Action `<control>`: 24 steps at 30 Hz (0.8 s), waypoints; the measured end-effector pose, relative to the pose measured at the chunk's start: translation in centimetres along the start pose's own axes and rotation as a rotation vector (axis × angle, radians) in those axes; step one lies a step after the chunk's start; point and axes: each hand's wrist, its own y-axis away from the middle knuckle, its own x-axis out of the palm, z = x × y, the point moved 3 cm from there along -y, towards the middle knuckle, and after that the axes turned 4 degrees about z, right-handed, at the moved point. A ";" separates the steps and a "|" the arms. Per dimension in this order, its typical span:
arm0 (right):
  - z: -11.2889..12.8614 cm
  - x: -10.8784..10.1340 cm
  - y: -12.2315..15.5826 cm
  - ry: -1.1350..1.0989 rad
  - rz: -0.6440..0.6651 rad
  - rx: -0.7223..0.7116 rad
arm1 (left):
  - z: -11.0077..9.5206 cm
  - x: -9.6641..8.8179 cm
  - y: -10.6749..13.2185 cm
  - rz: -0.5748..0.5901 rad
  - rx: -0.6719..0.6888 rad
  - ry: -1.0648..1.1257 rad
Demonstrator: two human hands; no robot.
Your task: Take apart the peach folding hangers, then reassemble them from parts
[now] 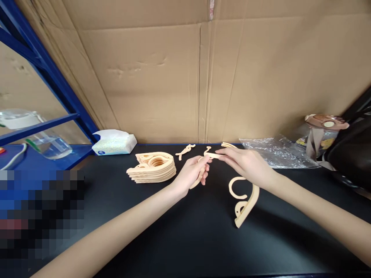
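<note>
Above the middle of the table, my left hand (pixel 191 174) is closed around a beige plastic folding hanger (pixel 196 182); one curved arm sticks out below the fingers and its small hook shows above them. The fingers of my right hand (pixel 246 160) pinch the end of its other arm, which points right. Beneath my right wrist lies another beige hanger piece (pixel 251 202) with a curled hook, its upper part hidden by the hand. To the left sits a neat stack of folded beige hangers (pixel 155 172). A small beige piece (pixel 186 151) lies behind my left hand.
More beige pieces (pixel 228 144) lie behind my right hand, partly covered. A tissue pack (pixel 114 143) stands back left, near a blue metal frame (pixel 55 73). Clear plastic wrap (pixel 275 152), a drinking bottle (pixel 323 135) and a black bag (pixel 350 150) occupy the right.
</note>
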 end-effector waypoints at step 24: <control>-4.7 1.1 0.8 -1.113 -0.140 0.773 | -4.8 0.6 -3.6 -0.296 0.016 -1.435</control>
